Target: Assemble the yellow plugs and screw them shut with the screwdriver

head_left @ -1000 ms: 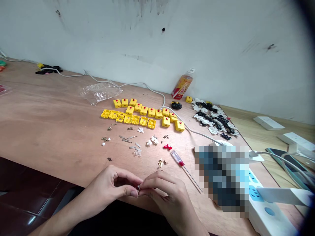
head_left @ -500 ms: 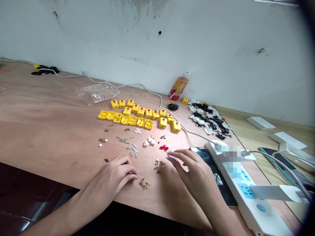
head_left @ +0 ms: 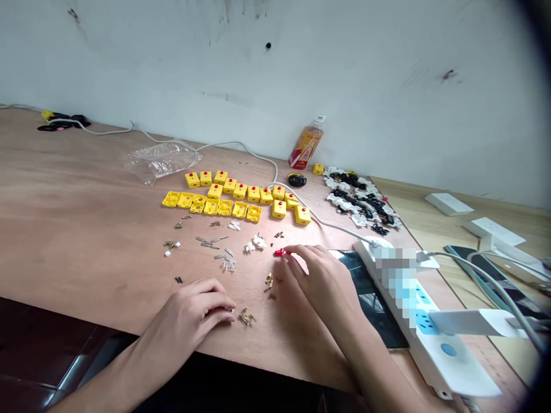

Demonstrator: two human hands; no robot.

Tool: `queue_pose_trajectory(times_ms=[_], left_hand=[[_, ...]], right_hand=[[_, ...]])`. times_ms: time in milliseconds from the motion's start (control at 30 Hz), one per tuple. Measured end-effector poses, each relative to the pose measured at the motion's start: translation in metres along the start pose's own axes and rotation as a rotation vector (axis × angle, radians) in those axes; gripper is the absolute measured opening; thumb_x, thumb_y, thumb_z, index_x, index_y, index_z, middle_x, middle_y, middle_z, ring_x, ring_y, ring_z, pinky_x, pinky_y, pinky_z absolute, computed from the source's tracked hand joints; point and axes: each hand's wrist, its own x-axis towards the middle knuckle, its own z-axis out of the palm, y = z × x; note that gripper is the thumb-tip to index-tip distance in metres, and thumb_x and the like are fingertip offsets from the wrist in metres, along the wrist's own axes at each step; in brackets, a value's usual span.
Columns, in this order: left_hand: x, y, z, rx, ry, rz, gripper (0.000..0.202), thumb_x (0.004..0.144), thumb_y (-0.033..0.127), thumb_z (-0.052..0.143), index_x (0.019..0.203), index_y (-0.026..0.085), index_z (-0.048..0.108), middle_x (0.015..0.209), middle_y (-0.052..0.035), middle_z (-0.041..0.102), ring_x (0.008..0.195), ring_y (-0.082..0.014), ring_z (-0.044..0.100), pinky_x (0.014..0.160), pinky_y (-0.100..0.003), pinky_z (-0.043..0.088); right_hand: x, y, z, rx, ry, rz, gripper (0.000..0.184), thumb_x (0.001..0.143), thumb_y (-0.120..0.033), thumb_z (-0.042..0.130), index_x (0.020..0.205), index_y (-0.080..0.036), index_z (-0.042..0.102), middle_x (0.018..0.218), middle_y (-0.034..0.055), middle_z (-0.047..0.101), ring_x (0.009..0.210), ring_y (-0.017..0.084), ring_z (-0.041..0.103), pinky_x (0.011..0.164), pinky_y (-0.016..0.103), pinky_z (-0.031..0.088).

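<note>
My right hand (head_left: 325,278) reaches over the table with thumb and forefinger closed at the small red plastic pieces (head_left: 279,252), pinching one at their edge. My left hand (head_left: 202,304) rests near the table's front edge with curled fingers. Its thumb and forefinger are pressed together around something tiny, mostly hidden. Just right of it lie brass contact pieces (head_left: 247,317). More small brass parts (head_left: 269,281) sit between the hands. Beyond are white plastic pieces (head_left: 258,243), flat metal strips (head_left: 209,243) and clear plastic pieces (head_left: 229,266).
Yellow housings with red buttons (head_left: 240,191) stand in rows behind open yellow shells (head_left: 225,207). At right lie a phone (head_left: 370,304) and a white power strip (head_left: 451,355). A bottle (head_left: 306,143), black-and-white parts (head_left: 361,198) and a plastic bag (head_left: 161,159) are farther back.
My right hand has moved forward and left to the red pieces. My left hand stays beside the brass contacts, and the whole view has shifted slightly.
</note>
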Motion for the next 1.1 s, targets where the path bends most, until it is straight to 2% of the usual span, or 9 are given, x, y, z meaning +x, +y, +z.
queue_pose_trajectory(times_ms=[167, 433, 500, 600, 767, 833, 933, 1000, 1100], left_hand=[[-0.002, -0.004, 0.001, -0.059, 0.024, -0.024, 0.025, 0.091, 0.004, 0.073, 0.104, 0.026, 0.072, 0.093, 0.0066, 0.067, 0.079, -0.0079, 0.065, 0.073, -0.015, 0.046], [-0.010, 0.002, 0.000, 0.177, 0.056, 0.214, 0.014, 0.102, 0.012, 0.057, 0.098, 0.019, 0.068, 0.095, -0.0012, 0.064, 0.084, -0.0150, 0.064, 0.076, -0.023, 0.048], [-0.012, 0.001, 0.000, 0.201, 0.064, 0.231, 0.016, 0.104, 0.015, 0.055, 0.098, 0.019, 0.068, 0.095, -0.0017, 0.064, 0.084, -0.0152, 0.064, 0.076, -0.023, 0.049], [-0.009, 0.002, -0.005, 0.176, 0.081, 0.216, 0.013, 0.105, 0.020, 0.056, 0.110, 0.022, 0.068, 0.100, -0.0003, 0.066, 0.085, -0.0133, 0.066, 0.079, -0.021, 0.050], [0.029, 0.013, -0.022, 0.295, 0.115, 0.218, 0.017, 0.101, 0.013, 0.061, 0.113, 0.021, 0.069, 0.108, -0.0013, 0.069, 0.094, -0.0164, 0.069, 0.085, -0.025, 0.052], [0.053, 0.017, -0.025, 0.445, 0.025, 0.134, 0.023, 0.099, 0.009, 0.060, 0.117, 0.020, 0.069, 0.112, -0.0047, 0.069, 0.093, -0.0204, 0.069, 0.081, -0.030, 0.054], [0.085, 0.019, -0.020, 0.546, -0.072, 0.056, 0.017, 0.099, 0.010, 0.060, 0.109, 0.017, 0.072, 0.109, -0.0088, 0.068, 0.095, -0.0253, 0.068, 0.084, -0.037, 0.055], [0.097, 0.017, -0.016, 0.544, -0.072, 0.042, 0.016, 0.100, 0.012, 0.060, 0.108, 0.016, 0.073, 0.107, -0.0106, 0.069, 0.098, -0.0271, 0.068, 0.088, -0.040, 0.055], [0.098, 0.016, -0.015, 0.518, -0.049, 0.034, 0.017, 0.100, 0.014, 0.061, 0.111, 0.016, 0.074, 0.109, -0.0112, 0.072, 0.100, -0.0265, 0.070, 0.091, -0.039, 0.055]], right_hand=[[-0.006, 0.001, -0.005, 0.022, 0.099, 0.012, 0.016, 0.098, -0.022, 0.059, 0.096, -0.026, 0.075, 0.090, 0.0017, 0.080, 0.084, 0.024, 0.074, 0.067, 0.032, 0.049], [-0.009, 0.002, -0.004, 0.051, 0.163, -0.024, 0.013, 0.099, -0.025, 0.062, 0.095, -0.025, 0.074, 0.087, 0.0008, 0.080, 0.081, 0.022, 0.073, 0.066, 0.030, 0.047], [-0.009, 0.002, -0.004, 0.056, 0.183, -0.034, 0.012, 0.099, -0.026, 0.064, 0.095, -0.025, 0.075, 0.085, 0.0009, 0.080, 0.081, 0.022, 0.073, 0.068, 0.031, 0.047], [-0.009, 0.002, -0.005, 0.066, 0.203, -0.054, 0.011, 0.098, -0.028, 0.066, 0.093, -0.024, 0.075, 0.083, 0.0005, 0.079, 0.081, 0.022, 0.072, 0.072, 0.032, 0.049], [-0.007, 0.001, -0.005, 0.088, 0.226, -0.075, 0.008, 0.096, -0.027, 0.070, 0.091, -0.023, 0.076, 0.081, -0.0002, 0.079, 0.080, 0.022, 0.071, 0.072, 0.032, 0.049], [-0.006, 0.000, -0.006, 0.097, 0.242, -0.078, 0.008, 0.096, -0.026, 0.070, 0.091, -0.023, 0.075, 0.080, -0.0004, 0.078, 0.079, 0.022, 0.071, 0.072, 0.031, 0.050], [-0.009, -0.003, -0.014, 0.102, 0.281, -0.070, 0.007, 0.096, -0.025, 0.070, 0.091, -0.024, 0.075, 0.081, -0.0011, 0.078, 0.079, 0.020, 0.070, 0.071, 0.030, 0.050], [-0.014, -0.008, -0.020, 0.109, 0.314, -0.057, 0.006, 0.095, -0.023, 0.071, 0.091, -0.024, 0.074, 0.082, -0.0017, 0.078, 0.078, 0.019, 0.069, 0.070, 0.030, 0.050], [-0.025, -0.021, -0.029, 0.200, 0.332, -0.069, 0.005, 0.094, -0.017, 0.071, 0.094, -0.023, 0.072, 0.085, -0.0011, 0.078, 0.078, 0.018, 0.069, 0.073, 0.030, 0.052]])
